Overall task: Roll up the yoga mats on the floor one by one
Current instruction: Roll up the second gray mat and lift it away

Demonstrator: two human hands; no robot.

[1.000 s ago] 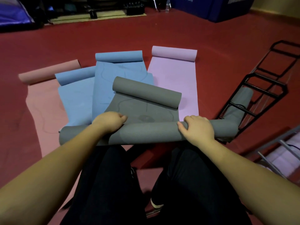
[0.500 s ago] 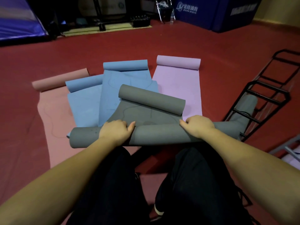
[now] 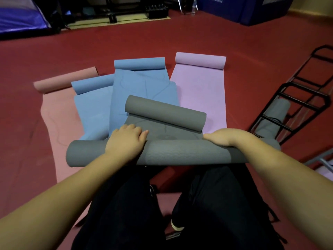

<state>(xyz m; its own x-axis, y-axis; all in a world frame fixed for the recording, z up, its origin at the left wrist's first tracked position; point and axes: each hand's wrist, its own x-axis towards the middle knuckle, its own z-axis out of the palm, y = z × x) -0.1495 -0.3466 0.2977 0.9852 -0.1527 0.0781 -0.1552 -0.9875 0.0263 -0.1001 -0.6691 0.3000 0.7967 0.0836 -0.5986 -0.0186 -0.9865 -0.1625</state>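
A grey yoga mat (image 3: pixel 180 152) lies across my knees on top of the other mats. Its near end forms a thick roll and its far end (image 3: pixel 165 112) is curled into a second roll. My left hand (image 3: pixel 126 141) sits on the near roll left of centre, fingers curled over its far side. My right hand (image 3: pixel 221 138) grips the same roll further right. Under it lie two blue mats (image 3: pixel 144 87) (image 3: pixel 91 105), a salmon mat (image 3: pixel 59 123) at the left and a lilac mat (image 3: pixel 200 87) at the right, each with a curled far end.
A black metal rack (image 3: pixel 297 98) lies at the right with a rolled grey mat (image 3: pixel 273 116) in it. A grey metal frame (image 3: pixel 322 163) shows at the right edge. Blue pads (image 3: pixel 252 8) and gym gear line the back of the red floor.
The near roll has travelled forward and grown thicker. The flat grey stretch between the two rolls has shrunk. Both hands have moved forward over the roll's top.
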